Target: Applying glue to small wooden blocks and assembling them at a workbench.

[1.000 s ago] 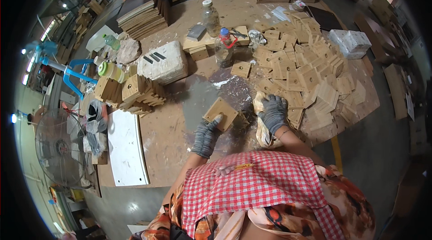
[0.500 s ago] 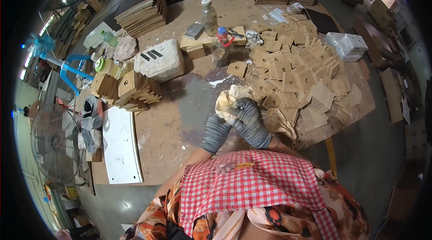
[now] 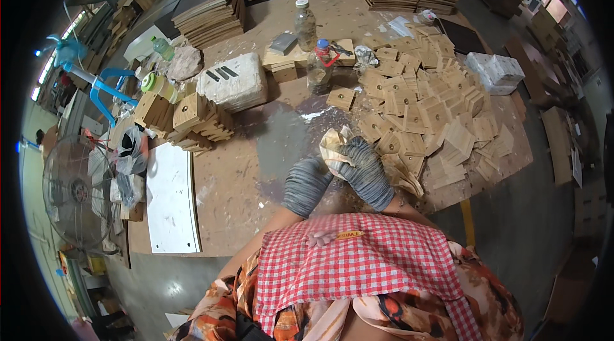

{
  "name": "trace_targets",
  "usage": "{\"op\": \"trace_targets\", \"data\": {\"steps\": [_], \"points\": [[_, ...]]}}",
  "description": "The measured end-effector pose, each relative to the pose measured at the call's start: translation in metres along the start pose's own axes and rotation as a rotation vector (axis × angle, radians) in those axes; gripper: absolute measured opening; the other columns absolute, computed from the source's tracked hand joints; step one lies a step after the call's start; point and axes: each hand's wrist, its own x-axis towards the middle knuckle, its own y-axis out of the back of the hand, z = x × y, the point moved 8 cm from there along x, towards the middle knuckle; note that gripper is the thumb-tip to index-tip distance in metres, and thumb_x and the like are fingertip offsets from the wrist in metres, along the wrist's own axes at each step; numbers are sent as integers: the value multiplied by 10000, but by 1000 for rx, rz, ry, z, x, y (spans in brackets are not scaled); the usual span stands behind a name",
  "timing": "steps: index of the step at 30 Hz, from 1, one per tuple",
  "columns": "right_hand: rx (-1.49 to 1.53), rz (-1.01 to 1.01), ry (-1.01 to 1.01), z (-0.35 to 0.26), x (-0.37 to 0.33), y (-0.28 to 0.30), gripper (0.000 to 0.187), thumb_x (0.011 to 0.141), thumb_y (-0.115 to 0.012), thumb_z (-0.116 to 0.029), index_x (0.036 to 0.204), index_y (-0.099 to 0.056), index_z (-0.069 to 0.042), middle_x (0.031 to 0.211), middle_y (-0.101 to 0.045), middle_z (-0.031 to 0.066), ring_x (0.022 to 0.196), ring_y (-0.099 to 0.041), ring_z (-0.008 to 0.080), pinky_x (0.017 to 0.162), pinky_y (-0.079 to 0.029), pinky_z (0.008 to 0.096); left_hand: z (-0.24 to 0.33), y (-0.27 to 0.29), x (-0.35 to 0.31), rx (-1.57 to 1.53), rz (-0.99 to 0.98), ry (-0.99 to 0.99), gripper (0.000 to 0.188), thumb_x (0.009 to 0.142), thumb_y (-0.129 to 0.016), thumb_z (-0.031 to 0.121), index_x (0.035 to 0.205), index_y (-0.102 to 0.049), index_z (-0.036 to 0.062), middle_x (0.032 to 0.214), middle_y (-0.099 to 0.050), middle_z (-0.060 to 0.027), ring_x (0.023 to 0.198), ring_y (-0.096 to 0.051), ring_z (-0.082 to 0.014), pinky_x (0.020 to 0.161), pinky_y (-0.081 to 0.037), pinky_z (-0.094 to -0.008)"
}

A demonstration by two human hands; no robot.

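Note:
My hands wear grey striped knit gloves and meet over the near part of the worktable [image 3: 224, 213]. My right hand [image 3: 366, 171] is closed on a crumpled cream cloth [image 3: 334, 148], which stands up past its fingers. Close against the cloth's lower left side is my left hand [image 3: 308, 182], curled inward. Its fingertips are hidden, and I cannot make out what they hold. Just right of my right hand, a second cream cloth [image 3: 404, 178] lies at the edge of a heap of small wooden blocks with round holes [image 3: 400, 99].
One single block [image 3: 341, 98] lies ahead of my hands, by a blue-capped bottle [image 3: 318, 72]. Left stand stacked blocks [image 3: 192, 117], a wrapped bundle [image 3: 233, 82], a white panel [image 3: 171, 200] and a fan [image 3: 78, 190]. Board stacks [image 3: 208, 18] rise at the far edge.
The cloth has turned and looks narrower, with less of it spread above my hands. My right hand has shifted slightly right, and more of its back shows. The whole view has shifted a little.

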Motion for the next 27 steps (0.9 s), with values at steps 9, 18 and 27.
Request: {"op": "trace_targets", "data": {"steps": [9,18,27], "points": [[913,73,-565,125,-29,-19,213,805,-646,-166,986,-647,-53,947,-651,96,814,-620,171,748,-508,298,32,9,0,174,-52,10,198,751,-664,166,906,-650,45,769,-631,-173,666,-611,-322,623,-489,-374],[446,50,-211,76,-12,0,310,825,-634,-158,1120,-592,-75,1099,-602,106,936,-596,178,781,-530,298,12,8,-3,-70,10,55,316,754,-695,95,1058,-644,27,789,-664,-141,693,-628,-168,651,-497,-306],[-227,171,210,-4,3,15,282,880,-571,-252,1072,-610,-49,1050,-600,111,1026,-567,194,765,-533,284,-11,-5,-5,-670,12,179,369,797,-684,74,1131,-585,-48,934,-671,-70,798,-597,-99,700,-509,-259]]}}
